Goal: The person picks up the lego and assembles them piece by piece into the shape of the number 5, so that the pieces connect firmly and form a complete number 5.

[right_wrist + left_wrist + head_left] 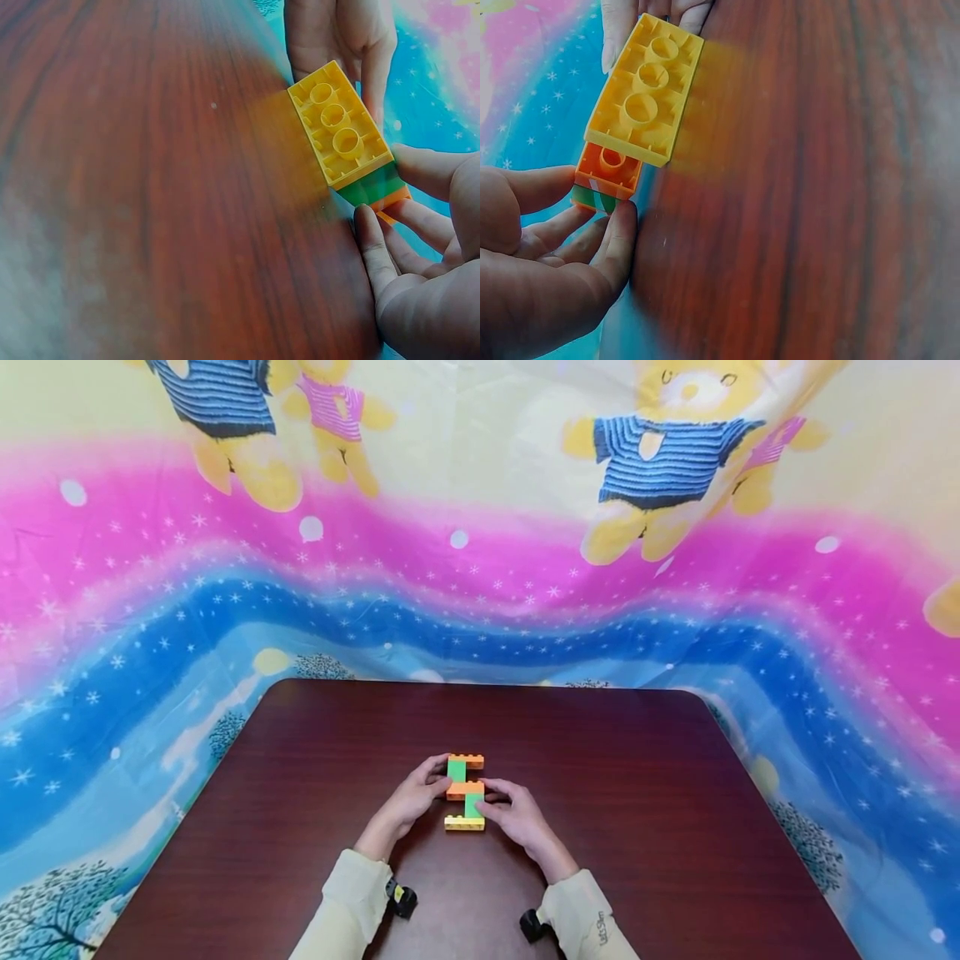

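Between both hands lies a joined toy brick piece on the table, shaped like an S in the head view. An orange brick (474, 762) forms its far end, another orange brick (465, 791) its middle, and a yellow brick (464, 823) its near end. Green bricks (456, 771) link them, one at left and one at right. My left hand (412, 795) pinches the left side around the middle orange brick and far green brick. With thumb and fingers, my right hand (519, 814) grips the right side at the near green brick (371, 184). The yellow brick's hollow underside faces the wrist cameras.
The dark red-brown wooden table (630, 760) has a glossy top with rounded far corners. Behind and around it hangs a cloth backdrop (480, 568) printed with bears and snowflakes. Black wrist cameras (402, 899) sit at both cuffs.
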{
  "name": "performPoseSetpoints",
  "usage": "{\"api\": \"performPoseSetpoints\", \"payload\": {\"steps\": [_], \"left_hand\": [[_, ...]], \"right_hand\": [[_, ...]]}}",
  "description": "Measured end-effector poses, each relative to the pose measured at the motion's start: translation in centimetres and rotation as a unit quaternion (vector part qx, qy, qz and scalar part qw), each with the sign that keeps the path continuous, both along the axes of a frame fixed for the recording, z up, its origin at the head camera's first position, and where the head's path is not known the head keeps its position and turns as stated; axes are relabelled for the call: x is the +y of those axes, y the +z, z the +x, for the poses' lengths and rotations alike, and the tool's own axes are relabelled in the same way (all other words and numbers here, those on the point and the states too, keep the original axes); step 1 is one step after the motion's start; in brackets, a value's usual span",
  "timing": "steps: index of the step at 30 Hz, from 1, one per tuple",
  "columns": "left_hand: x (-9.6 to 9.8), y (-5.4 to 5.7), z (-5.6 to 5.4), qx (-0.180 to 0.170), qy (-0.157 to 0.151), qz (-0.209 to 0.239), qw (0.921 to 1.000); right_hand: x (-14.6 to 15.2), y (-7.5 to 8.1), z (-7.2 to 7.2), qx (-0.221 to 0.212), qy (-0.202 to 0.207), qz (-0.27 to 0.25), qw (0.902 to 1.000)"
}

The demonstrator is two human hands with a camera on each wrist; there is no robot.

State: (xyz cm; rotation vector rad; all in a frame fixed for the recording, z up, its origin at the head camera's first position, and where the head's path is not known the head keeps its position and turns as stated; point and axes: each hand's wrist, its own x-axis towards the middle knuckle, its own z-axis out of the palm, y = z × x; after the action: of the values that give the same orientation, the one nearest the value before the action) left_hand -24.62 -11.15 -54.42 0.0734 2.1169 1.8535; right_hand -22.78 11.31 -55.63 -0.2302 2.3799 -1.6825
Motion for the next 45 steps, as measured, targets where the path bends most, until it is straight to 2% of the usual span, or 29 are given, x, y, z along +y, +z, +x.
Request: {"api": "performPoseSetpoints", "payload": {"steps": [17,25,34,45], "left_hand": [[0.15,-0.06,0.07,-0.006,0.006,-0.004,1.0],[0.36,-0.21,-0.03,0.004,-0.001,-0.023,0.9997],[0.38,-0.12,0.05,0.01,0.0,-0.047,0.9988],[0.36,-0.1,-0.01,0.018,0.005,-0.045,0.9988]], "right_hand": [[-0.09,-0.13,0.13,0.005,-0.007,0.001,1.0],[0.22,-0.27,-0.05,0.015,-0.001,0.012,0.9998],[0.07,-0.27,0.02,0.007,-0.001,0.0,1.0],[-0.03,-0.03,0.15,0.008,0.001,0.003,1.0]]}}
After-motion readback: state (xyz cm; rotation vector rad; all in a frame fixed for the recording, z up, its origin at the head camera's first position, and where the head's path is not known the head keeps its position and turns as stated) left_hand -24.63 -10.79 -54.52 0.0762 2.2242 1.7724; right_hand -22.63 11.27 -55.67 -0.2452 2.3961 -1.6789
